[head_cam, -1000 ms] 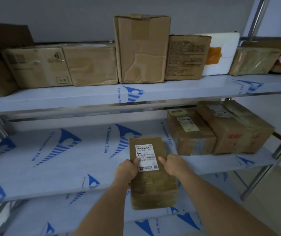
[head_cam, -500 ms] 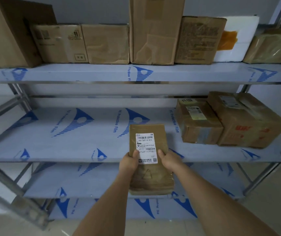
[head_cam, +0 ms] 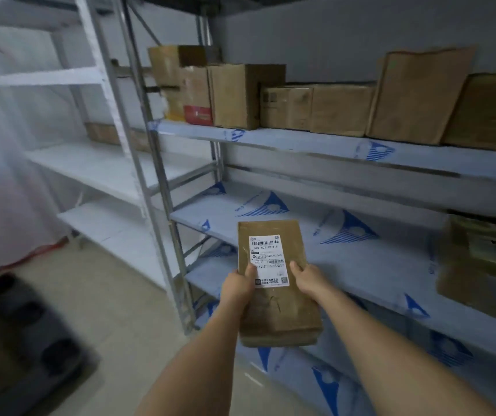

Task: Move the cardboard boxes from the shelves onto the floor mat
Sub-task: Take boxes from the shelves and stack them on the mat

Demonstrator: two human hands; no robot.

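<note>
We grip the labelled cardboard box (head_cam: 273,283) with both hands: left hand (head_cam: 238,285) and right hand (head_cam: 310,279) clamped on its sides. The box is held in the air near the middle shelf (head_cam: 361,265), with the dark floor mat (head_cam: 30,340) at far left.

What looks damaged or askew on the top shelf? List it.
On the top shelf, the tall carton leans to the right with a creased, uneven top edge. The leftmost box looks torn and ragged down its left edge. The other boxes sit square.

Film-covered metal shelves (head_cam: 301,142) — cardboard boxes (head_cam: 340,111) along top tier, dark floor mat (head_cam: 39,334)
</note>
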